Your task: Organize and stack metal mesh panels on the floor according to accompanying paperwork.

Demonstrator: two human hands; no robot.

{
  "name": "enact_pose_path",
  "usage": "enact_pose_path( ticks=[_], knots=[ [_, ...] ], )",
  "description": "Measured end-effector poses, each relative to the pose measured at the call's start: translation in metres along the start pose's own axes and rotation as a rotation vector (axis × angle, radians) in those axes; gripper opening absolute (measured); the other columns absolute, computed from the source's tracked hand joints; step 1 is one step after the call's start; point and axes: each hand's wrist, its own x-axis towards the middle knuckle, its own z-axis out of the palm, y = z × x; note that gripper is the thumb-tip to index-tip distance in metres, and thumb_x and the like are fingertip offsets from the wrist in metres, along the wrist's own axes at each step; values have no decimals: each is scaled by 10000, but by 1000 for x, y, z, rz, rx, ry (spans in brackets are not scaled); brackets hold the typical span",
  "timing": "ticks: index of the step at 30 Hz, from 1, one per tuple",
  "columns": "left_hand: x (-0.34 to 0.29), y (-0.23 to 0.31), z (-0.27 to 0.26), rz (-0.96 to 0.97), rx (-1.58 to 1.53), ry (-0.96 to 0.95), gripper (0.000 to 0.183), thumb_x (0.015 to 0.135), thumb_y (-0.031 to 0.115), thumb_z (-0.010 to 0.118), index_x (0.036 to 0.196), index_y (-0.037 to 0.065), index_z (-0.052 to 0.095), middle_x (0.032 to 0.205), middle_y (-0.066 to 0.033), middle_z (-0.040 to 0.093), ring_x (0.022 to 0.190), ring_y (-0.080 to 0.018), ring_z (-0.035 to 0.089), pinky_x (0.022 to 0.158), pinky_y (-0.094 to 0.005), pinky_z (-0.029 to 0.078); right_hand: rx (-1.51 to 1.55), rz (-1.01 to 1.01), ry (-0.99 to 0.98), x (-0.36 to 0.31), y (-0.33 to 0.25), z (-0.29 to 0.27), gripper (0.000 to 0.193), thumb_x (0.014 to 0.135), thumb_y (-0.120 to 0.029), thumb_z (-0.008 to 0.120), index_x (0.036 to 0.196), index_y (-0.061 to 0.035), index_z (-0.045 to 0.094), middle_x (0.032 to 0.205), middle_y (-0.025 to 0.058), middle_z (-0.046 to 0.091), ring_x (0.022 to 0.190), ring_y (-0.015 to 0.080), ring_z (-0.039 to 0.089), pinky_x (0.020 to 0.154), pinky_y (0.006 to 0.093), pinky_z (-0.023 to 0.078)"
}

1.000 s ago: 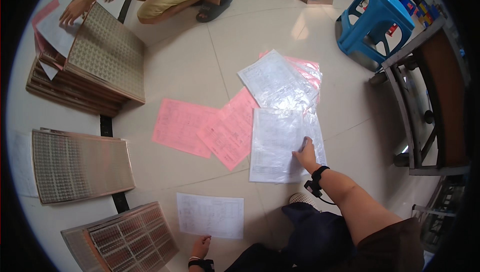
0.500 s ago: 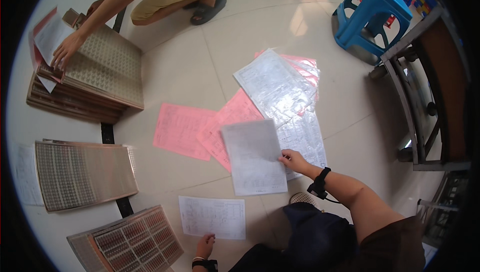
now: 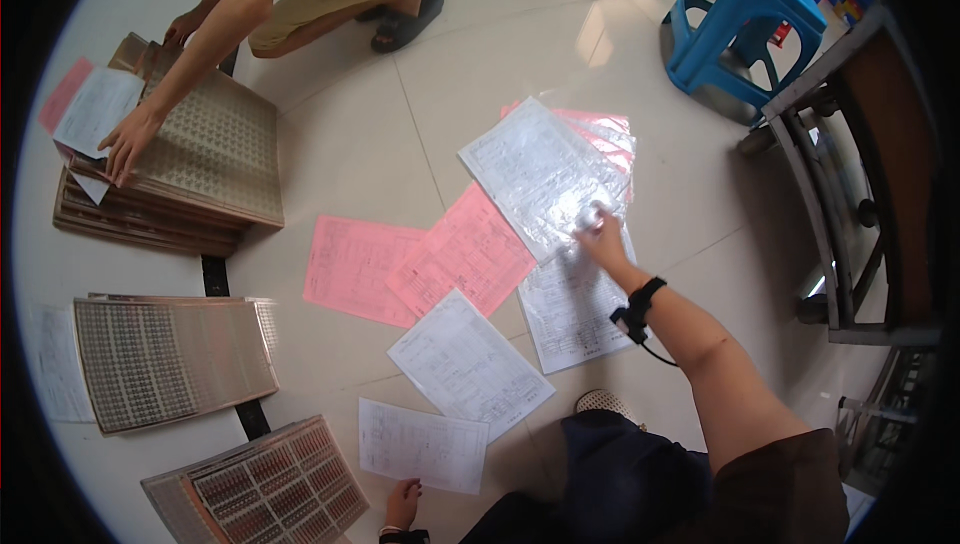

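Observation:
My right hand (image 3: 600, 236) reaches over a stack of printed sheets in clear plastic sleeves (image 3: 535, 174), its fingers apart and touching the lower part of the shiny top sleeve. Glare blurs the fingertips. Below it lies another white printed sheet (image 3: 575, 329). My left hand (image 3: 403, 506) rests empty with loosely bent fingers, just below a small white printed sheet (image 3: 422, 447). A larger white sheet (image 3: 470, 359) lies slanted on the floor, its lower corner by the small one. Two pink printed sheets (image 3: 465, 254) overlap left of the stack.
At the left stand stacked patterned metal panels (image 3: 215, 134), a second panel pile (image 3: 170, 359) and a reddish one (image 3: 280, 484). A crouching person's hand (image 3: 130, 144) touches papers there. A blue plastic stool (image 3: 745, 24) and a wheeled metal frame (image 3: 815, 234) stand right.
The white sheet that my right hand held now lies slanted on the floor, lower left. My right hand has let go and moved up to the sleeved stack. My left hand moved slightly down.

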Motion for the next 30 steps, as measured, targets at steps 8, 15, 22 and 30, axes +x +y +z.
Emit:
enact_pose_path(
  ticks=[8,15,22,30],
  knots=[
    [-17,15,-9,-90,-6,22,256,906,119,474,1104,-7,573,1012,-128,643,868,-198,639,760,-290,501,-123,684,100,65,-30,-32,1075,598,-361,826,1405,-74,176,1428,202,174,1298,365,235,1043,477,273],
    [-39,14,-21,-55,-29,27,312,945,241,473,1184,55,546,1026,-91,614,869,-184,618,696,-292,488,-516,228,-9,74,-46,-26,825,597,-266,826,1283,-84,406,1321,150,420,1242,319,377,973,497,324],
    [-27,0,-16,-152,-14,-45,334,939,263,484,1199,60,538,1049,-89,614,876,-189,614,701,-310,495,-389,-292,-79,50,-44,-6,131,759,-89,591,885,-55,575,900,148,573,812,356,573,734,448,458],
    [-19,20,-12,-198,-103,-51,369,943,303,482,1212,54,525,1123,-130,599,940,-225,604,788,-340,494,-29,-259,-234,-8,-74,-4,137,828,-152,611,928,-59,600,873,102,578,871,289,587,746,355,468]
  ],
)
